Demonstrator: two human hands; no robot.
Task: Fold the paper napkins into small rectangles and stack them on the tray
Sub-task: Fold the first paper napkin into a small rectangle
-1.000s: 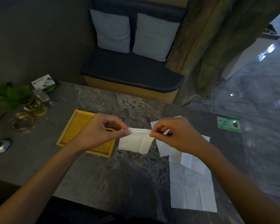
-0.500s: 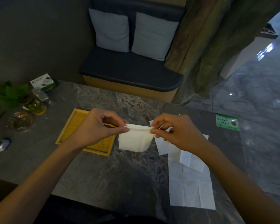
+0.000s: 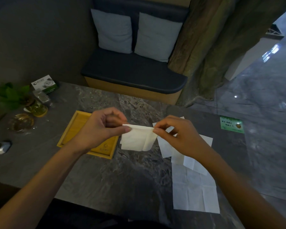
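Observation:
A folded white napkin (image 3: 136,139) hangs in the air above the grey stone table (image 3: 106,176), its lower part drooping. My left hand (image 3: 101,128) pinches its upper left corner and my right hand (image 3: 177,134) pinches its upper right corner. A yellow wooden tray (image 3: 73,129) lies on the table under my left hand; the part I can see holds no napkins. Several unfolded white napkins (image 3: 195,190) lie overlapping on the table beneath my right forearm.
At the table's left stand a green plant (image 3: 10,95), a yellow glass (image 3: 37,108), a glass ashtray (image 3: 21,123), a small card box (image 3: 44,84) and a metal object (image 3: 2,147). A green sticker (image 3: 231,124) lies at the right. A cushioned bench (image 3: 132,73) stands behind.
The napkin held between both hands has been pulled a little wider and flatter. Both hands stayed at nearly the same spot above the tray's right edge.

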